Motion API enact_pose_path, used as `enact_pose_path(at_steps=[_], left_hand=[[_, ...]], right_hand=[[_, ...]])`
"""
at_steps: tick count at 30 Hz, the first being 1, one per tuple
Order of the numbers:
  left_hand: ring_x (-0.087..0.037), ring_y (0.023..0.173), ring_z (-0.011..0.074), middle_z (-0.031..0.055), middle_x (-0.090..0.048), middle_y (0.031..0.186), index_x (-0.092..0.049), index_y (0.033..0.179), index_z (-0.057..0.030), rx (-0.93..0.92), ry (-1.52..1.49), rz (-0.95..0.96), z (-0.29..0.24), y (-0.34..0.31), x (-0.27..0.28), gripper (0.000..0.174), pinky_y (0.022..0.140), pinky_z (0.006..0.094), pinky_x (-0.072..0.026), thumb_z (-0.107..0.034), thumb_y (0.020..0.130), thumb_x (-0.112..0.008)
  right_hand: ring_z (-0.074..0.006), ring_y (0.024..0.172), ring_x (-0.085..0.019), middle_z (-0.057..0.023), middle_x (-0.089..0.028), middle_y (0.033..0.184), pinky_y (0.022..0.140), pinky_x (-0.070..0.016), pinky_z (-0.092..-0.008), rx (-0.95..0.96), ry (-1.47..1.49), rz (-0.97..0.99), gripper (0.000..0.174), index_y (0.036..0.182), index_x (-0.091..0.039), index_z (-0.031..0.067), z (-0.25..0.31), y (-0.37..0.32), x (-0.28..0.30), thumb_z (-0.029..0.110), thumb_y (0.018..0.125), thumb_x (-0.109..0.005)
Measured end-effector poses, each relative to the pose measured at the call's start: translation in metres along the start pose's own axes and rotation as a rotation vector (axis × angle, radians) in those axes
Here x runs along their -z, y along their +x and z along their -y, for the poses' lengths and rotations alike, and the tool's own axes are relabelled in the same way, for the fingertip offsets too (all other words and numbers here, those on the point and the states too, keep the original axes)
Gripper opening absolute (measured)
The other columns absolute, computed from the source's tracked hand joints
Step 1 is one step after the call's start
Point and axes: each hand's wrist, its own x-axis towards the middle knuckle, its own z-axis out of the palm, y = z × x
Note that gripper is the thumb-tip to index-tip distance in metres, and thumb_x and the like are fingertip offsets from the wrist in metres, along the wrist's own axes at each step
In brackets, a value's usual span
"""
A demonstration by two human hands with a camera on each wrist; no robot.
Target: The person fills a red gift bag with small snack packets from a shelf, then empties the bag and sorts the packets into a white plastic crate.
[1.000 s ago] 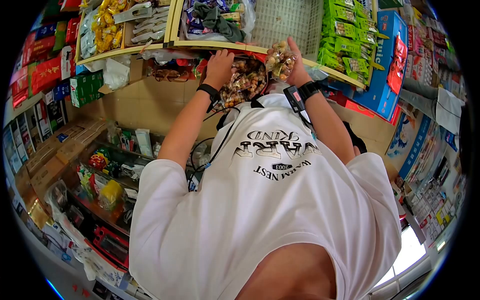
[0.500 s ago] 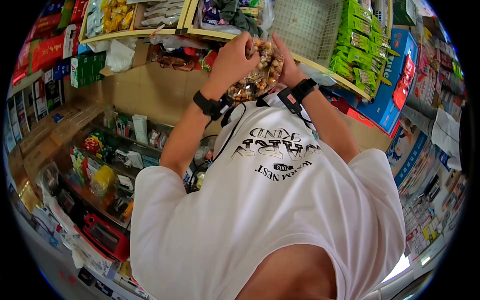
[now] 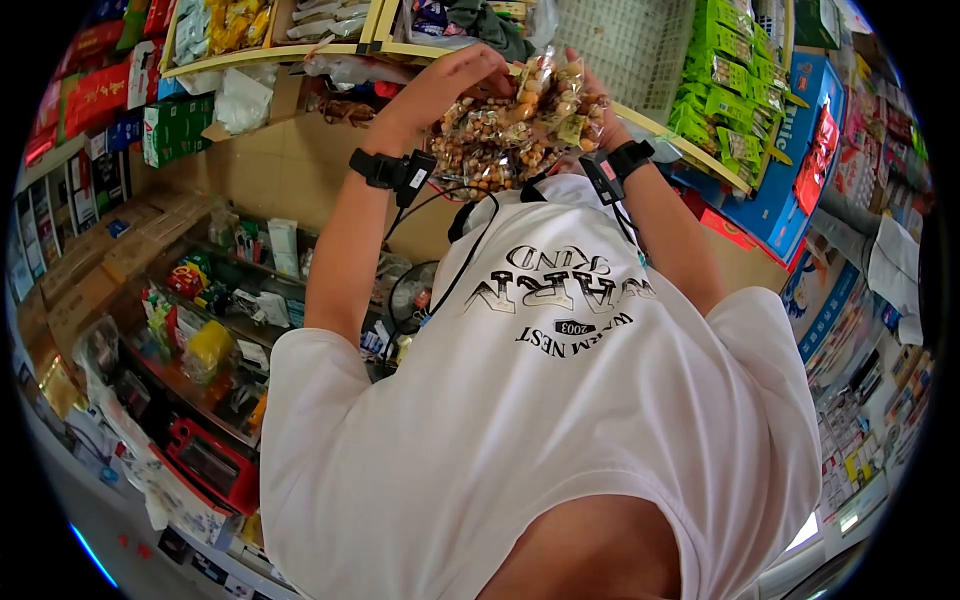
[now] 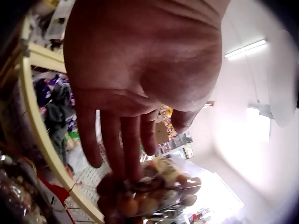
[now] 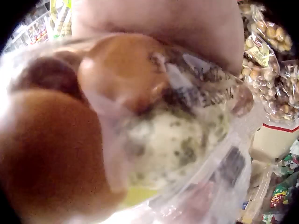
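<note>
In the head view my right hand [image 3: 604,112] holds up a clear packet of round brown pieces [image 3: 570,98]. That packet [image 5: 187,135] fills most of the right wrist view, showing smooth brown balls, a pale dark-speckled piece and printed characters; the right fingers are hidden behind it. My left hand [image 3: 448,85] is to the left of it, over a heap of similar packets [image 3: 475,160]. In the left wrist view the left hand [image 4: 145,70] has its fingers stretched out, with fingertips right at a packet [image 4: 149,198] and the thumb apart.
A yellow-edged display shelf [image 3: 680,147] runs along the front. It carries green snack packets [image 3: 725,90], a white mesh basket [image 3: 620,50] and a dark cloth [image 3: 490,28]. A blue carton [image 3: 800,150] stands at the right, a glass case [image 3: 200,340] at the left.
The left hand came in from the left to the packet by the right hand, then drew back leftward with its fingers straightening. The right hand still holds a packet.
</note>
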Motion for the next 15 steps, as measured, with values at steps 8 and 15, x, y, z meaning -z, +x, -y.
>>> enact_pose_path(at_steps=[8,15], left_hand=[[-0.052,0.127,0.0235,0.0082,-0.057,0.134,-0.051,0.136,-0.0087,-0.214,1.271,0.028,0.138,-0.027,-0.013,0.058,0.100,0.0429,-0.0459,-0.028,0.086,-0.072],[-0.058,0.118,0.0277,0.0127,-0.050,0.142,-0.049,0.136,-0.0079,0.139,0.876,0.045,0.089,-0.011,-0.004,0.058,0.087,0.0415,-0.0533,-0.013,0.082,-0.069]], right_hand=[[-0.0333,0.122,-0.058,-0.0186,-0.057,0.137,0.105,-0.0477,-0.0509,0.051,0.154,0.243,0.074,0.137,-0.054,0.0039,0.008,-0.018,-0.009,0.065,0.095,-0.048],[-0.0319,0.120,-0.060,-0.0179,-0.060,0.132,0.102,-0.0507,-0.0495,0.055,0.123,0.186,0.072,0.133,-0.057,0.0039,0.009,-0.031,-0.016,0.065,0.096,-0.047]])
